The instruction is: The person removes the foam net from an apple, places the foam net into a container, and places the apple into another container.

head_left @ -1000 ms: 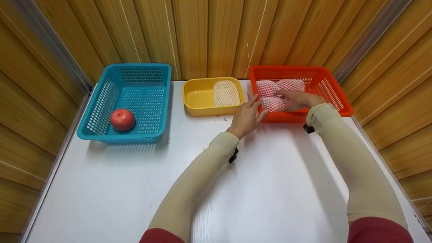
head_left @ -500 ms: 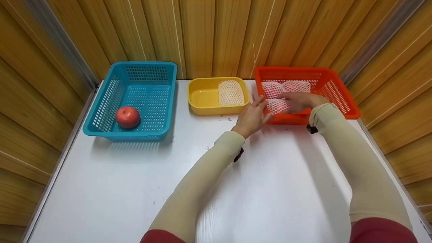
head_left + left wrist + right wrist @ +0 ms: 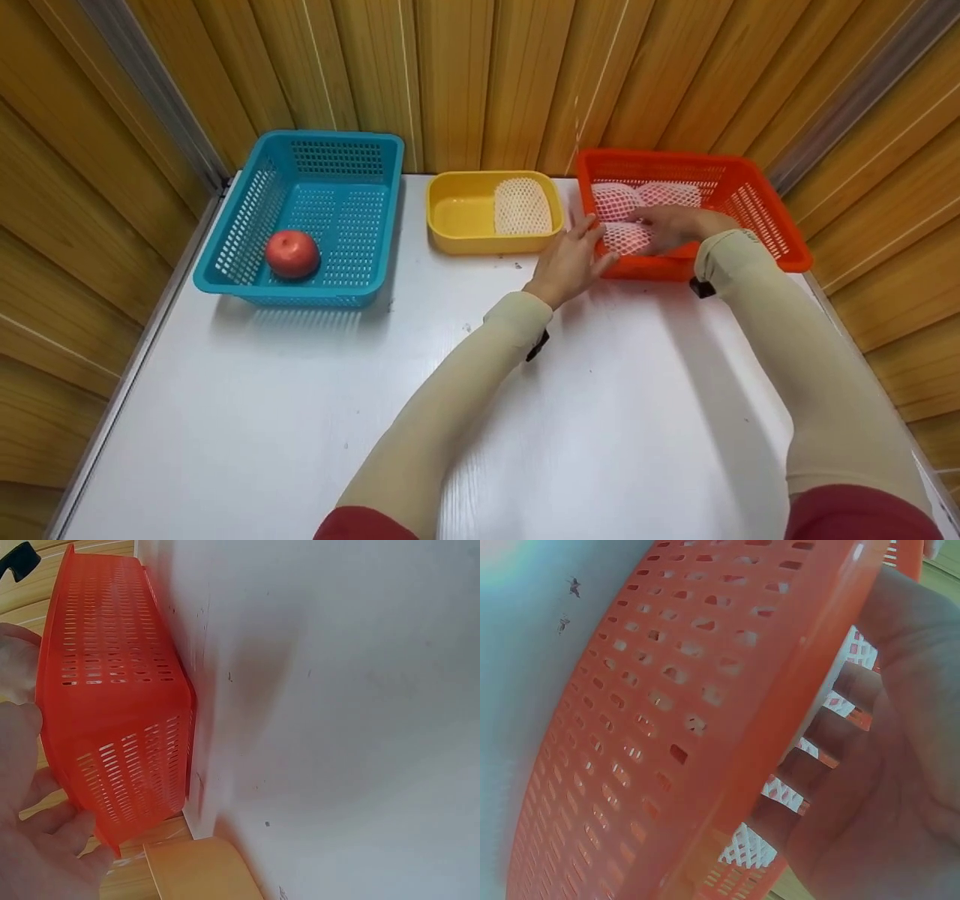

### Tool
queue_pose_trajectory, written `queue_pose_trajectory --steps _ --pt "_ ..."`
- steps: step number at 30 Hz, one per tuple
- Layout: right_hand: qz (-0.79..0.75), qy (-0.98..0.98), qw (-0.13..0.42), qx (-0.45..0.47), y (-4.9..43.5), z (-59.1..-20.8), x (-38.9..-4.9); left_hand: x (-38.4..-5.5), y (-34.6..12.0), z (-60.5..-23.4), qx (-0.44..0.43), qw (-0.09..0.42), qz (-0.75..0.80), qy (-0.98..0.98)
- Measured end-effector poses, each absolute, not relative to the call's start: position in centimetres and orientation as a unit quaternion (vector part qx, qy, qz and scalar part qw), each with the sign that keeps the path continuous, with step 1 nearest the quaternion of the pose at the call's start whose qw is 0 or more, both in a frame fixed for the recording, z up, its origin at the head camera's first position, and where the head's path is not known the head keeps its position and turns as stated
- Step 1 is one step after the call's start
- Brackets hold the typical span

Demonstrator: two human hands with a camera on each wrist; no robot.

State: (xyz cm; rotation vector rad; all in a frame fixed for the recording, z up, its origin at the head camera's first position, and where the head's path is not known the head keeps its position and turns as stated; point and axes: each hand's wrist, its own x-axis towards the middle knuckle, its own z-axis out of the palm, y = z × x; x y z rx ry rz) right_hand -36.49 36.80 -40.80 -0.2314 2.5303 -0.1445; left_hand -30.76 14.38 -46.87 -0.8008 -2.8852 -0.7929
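White-netted round pink fruit point(image 3: 625, 238) beside right hand point(image 3: 670, 226) fingers, grip unclear; left hand point(image 3: 566, 262), fingers spread, touches red plastic basket point(image 3: 651, 268).

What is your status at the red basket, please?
Left hand touching red basket. Right hand inside, at front netted item; grip unclear. Two more netted items close behind.
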Motion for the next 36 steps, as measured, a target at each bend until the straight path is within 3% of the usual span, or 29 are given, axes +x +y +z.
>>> queue_pose_trajectory --steps 16,36 --pt "-0.059 0.950 0.285 -0.118 37.0 -41.2 -36.8 -30.6 14.4 -46.8 -0.258 0.024 -0.242 -0.935" --pt "-0.106 0.959 0.227 -0.136 37.9 -40.0 -35.8 -30.9 14.5 -47.2 -0.251 0.022 -0.263 -0.931"
